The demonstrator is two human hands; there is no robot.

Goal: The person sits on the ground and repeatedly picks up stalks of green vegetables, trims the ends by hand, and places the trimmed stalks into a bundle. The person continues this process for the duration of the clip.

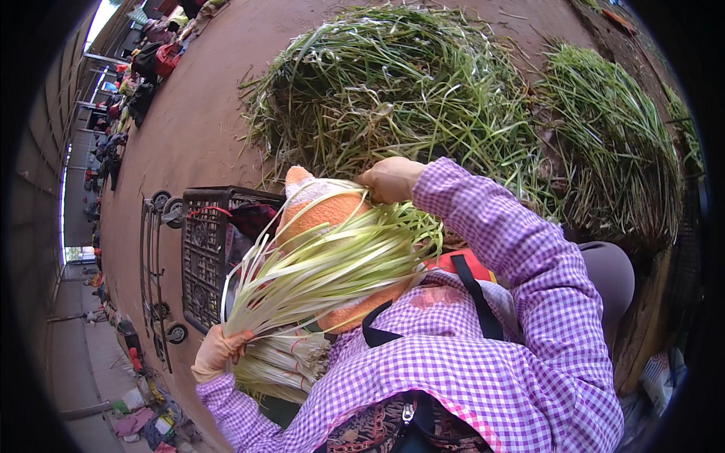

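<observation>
My left hand (222, 352), in what looks like a thin tan glove, grips the white ends of a bunch of pale garlic chives (323, 272). The long flat leaves fan out to the right, turning yellow-green toward their tips. At the top edge of the bunch, my right hand (393, 179) pinches a few thin leaves between thumb and fingers. An orange and white towel (325, 206) covers my lap beneath the leaves. Tied bundles of white stalks (289, 359) lie beside my left wrist, partly hidden by the bunch and my sleeve.
A large heap of green leaves (391, 90) lies ahead, with another pile (614, 141) to its right. At my left stand a black plastic crate (204, 255) and a wheeled metal cart (156, 272). Bags and clothing (150, 62) line the far left.
</observation>
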